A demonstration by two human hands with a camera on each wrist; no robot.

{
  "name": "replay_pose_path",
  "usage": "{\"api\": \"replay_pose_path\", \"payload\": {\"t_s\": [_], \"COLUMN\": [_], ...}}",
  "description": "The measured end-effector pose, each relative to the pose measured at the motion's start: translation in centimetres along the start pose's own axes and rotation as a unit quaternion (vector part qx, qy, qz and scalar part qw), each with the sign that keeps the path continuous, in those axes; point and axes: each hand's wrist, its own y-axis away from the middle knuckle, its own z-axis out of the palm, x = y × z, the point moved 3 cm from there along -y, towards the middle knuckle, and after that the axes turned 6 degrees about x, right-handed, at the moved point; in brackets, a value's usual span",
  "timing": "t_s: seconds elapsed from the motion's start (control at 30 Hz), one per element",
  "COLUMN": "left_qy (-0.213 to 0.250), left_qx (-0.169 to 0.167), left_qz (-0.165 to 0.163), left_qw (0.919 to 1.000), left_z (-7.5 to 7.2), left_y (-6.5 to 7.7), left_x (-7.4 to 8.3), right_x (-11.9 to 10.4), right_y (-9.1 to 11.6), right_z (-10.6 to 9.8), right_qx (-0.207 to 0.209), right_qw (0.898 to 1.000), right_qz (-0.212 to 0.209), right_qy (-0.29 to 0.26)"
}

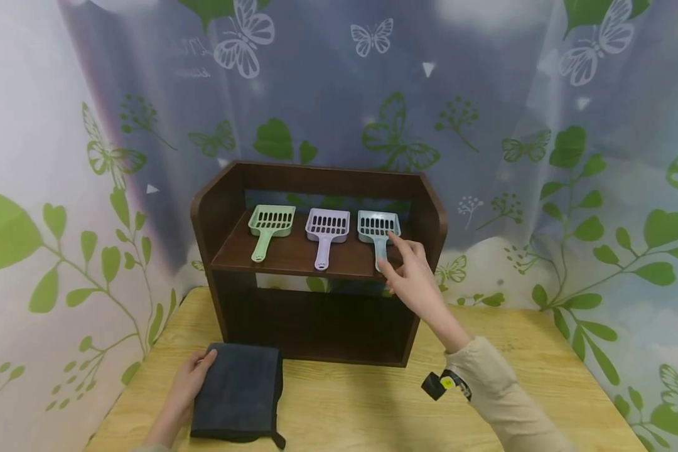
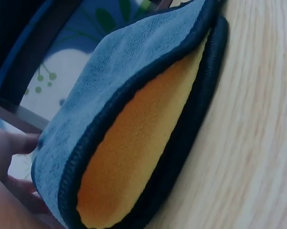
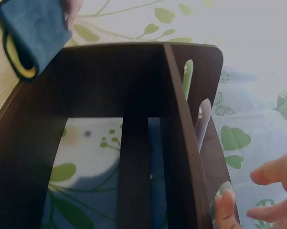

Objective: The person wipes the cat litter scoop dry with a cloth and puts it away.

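My left hand (image 1: 188, 384) holds the left edge of a folded dark blue-grey microfiber towel (image 1: 237, 389), thumb on top. In the left wrist view the towel (image 2: 129, 57) gapes at its fold, showing an orange inner side (image 2: 129, 157) and dark edging. My right hand (image 1: 414, 276) reaches to the shelf's upper board, thumb and fingers spread about the handle of a light blue litter scoop (image 1: 379, 225); whether they touch it I cannot tell. To its left lie a lilac litter scoop (image 1: 326, 233) and a green litter scoop (image 1: 270, 227), handles toward me.
A dark brown two-tier shelf (image 1: 316, 348) stands at the back of the wood-grain table (image 1: 339, 408). Behind it hangs a curtain (image 1: 328, 81) with butterflies and leaves. A black strap device (image 1: 446, 384) sits on my right wrist.
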Motion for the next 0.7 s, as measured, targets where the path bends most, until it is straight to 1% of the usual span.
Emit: {"api": "replay_pose_path", "payload": {"t_s": [0.07, 0.13, 0.17, 0.27, 0.33, 0.4, 0.47, 0.53, 0.6, 0.63, 0.67, 0.7], "left_qy": [-0.001, -0.004, -0.002, 0.006, 0.005, -0.014, -0.040, -0.073, -0.103, -0.115, -0.129, -0.138], "left_qx": [-0.008, -0.015, -0.012, 0.002, 0.016, 0.030, 0.049, 0.083, 0.122, 0.141, 0.159, 0.169], "left_qz": [0.000, 0.001, 0.001, 0.002, 0.004, 0.017, 0.035, 0.066, 0.112, 0.137, 0.164, 0.191], "left_qw": [1.0000, 0.9999, 0.9999, 1.0000, 0.9998, 0.9993, 0.9974, 0.9917, 0.9809, 0.9738, 0.9650, 0.9572], "left_z": [-0.2, -0.4, -0.6, -0.9, -1.0, -1.0, -1.0, -1.0, -0.8, -0.6, -0.4, 0.0], "left_y": [0.0, 0.0, 0.0, 0.1, 0.2, 0.5, 0.8, 1.3, 1.8, 2.1, 2.4, 2.6], "left_x": [-0.1, -0.1, -0.2, -0.5, -0.5, -0.3, 0.2, 0.7, 1.5, 1.9, 2.4, 3.0], "right_x": [-0.1, -0.1, 0.0, 0.2, 0.8, 1.5, 2.4, 3.3, 4.3, 4.8, 5.3, 5.9], "right_y": [0.5, 1.0, 1.2, 2.1, 2.8, 3.5, 4.2, 5.0, 5.9, 6.3, 6.6, 7.0], "right_z": [0.0, -0.1, -0.1, -0.1, 0.0, 0.0, 0.0, 0.1, 0.3, 0.5, 0.6, 0.8], "right_qx": [0.029, 0.056, 0.067, 0.100, 0.115, 0.126, 0.134, 0.141, 0.144, 0.145, 0.146, 0.148], "right_qw": [0.999, 0.998, 0.996, 0.988, 0.981, 0.975, 0.973, 0.973, 0.976, 0.977, 0.978, 0.979], "right_qz": [-0.022, -0.042, -0.052, -0.090, -0.105, -0.110, -0.101, -0.085, -0.068, -0.060, -0.052, -0.046], "right_qy": [0.008, -0.007, -0.022, -0.075, -0.118, -0.146, -0.160, -0.162, -0.149, -0.145, -0.141, -0.136]}}
